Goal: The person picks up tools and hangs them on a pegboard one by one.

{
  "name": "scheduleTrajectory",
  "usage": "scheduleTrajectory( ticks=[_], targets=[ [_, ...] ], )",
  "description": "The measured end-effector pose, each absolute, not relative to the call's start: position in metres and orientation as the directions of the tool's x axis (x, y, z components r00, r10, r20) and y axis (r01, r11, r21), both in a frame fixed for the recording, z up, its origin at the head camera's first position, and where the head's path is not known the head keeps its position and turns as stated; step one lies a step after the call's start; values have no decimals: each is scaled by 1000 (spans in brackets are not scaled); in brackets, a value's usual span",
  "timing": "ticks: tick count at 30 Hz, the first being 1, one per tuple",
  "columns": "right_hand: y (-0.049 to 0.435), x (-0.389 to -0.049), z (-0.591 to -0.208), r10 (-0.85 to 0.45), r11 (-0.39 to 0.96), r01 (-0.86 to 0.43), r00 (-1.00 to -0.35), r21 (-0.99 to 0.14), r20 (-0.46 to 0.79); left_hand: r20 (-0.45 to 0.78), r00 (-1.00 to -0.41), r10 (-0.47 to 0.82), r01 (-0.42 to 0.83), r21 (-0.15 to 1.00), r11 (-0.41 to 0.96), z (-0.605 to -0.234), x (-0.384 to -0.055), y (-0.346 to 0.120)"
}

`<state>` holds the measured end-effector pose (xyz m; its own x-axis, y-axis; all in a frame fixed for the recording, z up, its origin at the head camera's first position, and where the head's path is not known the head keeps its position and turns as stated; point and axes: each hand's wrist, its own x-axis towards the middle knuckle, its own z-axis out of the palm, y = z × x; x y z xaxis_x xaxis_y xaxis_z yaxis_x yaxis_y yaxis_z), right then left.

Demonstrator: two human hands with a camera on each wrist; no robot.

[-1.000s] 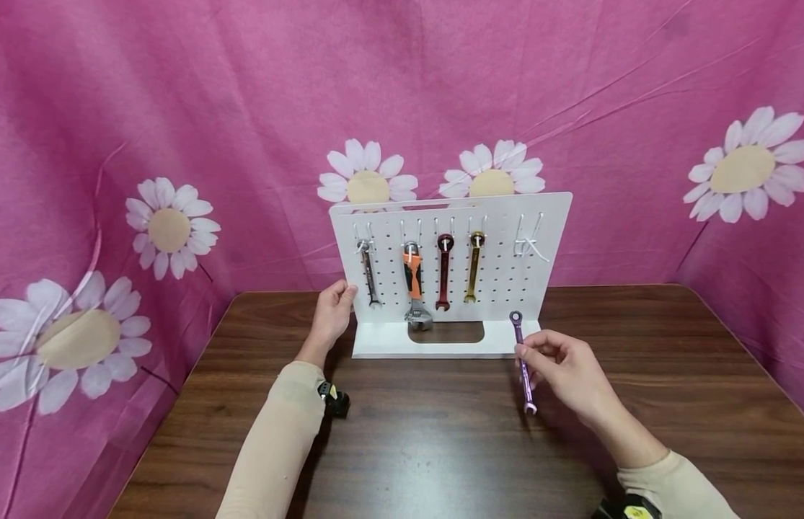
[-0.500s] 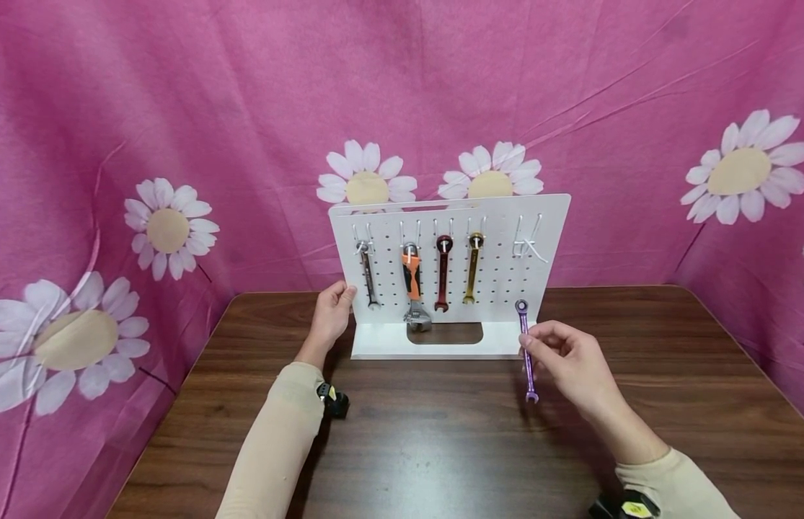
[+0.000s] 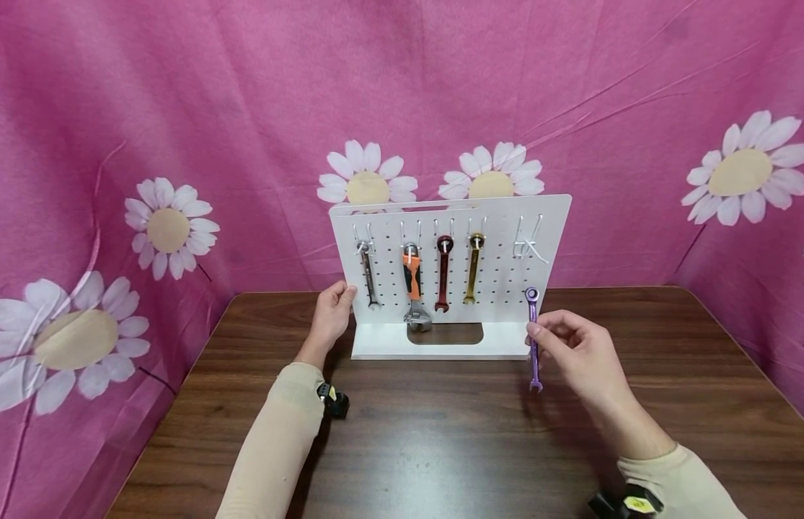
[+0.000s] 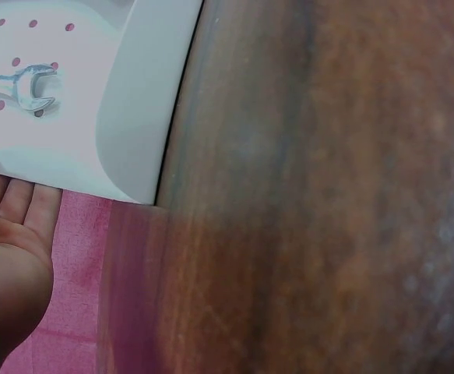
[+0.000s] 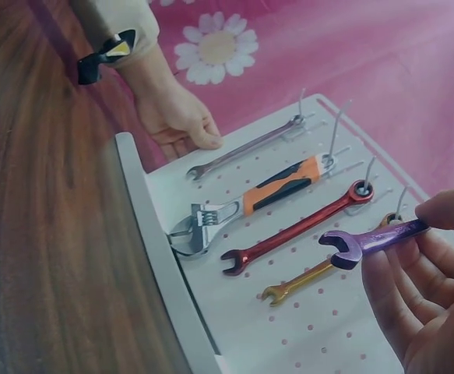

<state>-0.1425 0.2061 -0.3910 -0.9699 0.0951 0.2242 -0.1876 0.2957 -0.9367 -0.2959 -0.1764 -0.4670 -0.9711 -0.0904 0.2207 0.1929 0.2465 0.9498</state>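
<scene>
A purple ratcheting combination wrench [image 3: 533,346] is pinched between the thumb and fingers of my right hand [image 3: 580,353], ring end up, in front of the pegboard's lower right part. My left hand [image 3: 332,313] holds the left edge of the white pegboard [image 3: 505,288], thumb in front and fingers behind. On the board's hooks hang a silver wrench [image 3: 369,277], an orange-and-black adjustable wrench [image 3: 412,285], a red wrench [image 3: 443,274] and a yellow wrench [image 3: 473,270]. At the upper right, a white hook [image 3: 526,245] bears no tool. In the right wrist view the purple wrench's open end [image 5: 347,251] faces the camera.
The pegboard stands on a white base [image 3: 382,346] with a cut-out, on a brown wooden table [image 3: 408,432]. Behind and at the sides hangs a pink cloth [image 3: 278,108] with daisies.
My right hand has moved up and slightly right with the purple wrench, which now stands more upright. My left hand has stayed on the board's edge.
</scene>
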Motion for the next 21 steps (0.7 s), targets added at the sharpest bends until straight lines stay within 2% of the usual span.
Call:
scheduleTrajectory(
  ticks=[7,21],
  targets=[
    [207,-141,-382,117,255,-220,-959,-941,256,221,-971,-93,192,949,250,-467,-296,-177],
    [212,-144,-369,142,307,-308,-921,-901,363,204,-975,-93,176,954,243,-466,-295,-176]
  ],
)
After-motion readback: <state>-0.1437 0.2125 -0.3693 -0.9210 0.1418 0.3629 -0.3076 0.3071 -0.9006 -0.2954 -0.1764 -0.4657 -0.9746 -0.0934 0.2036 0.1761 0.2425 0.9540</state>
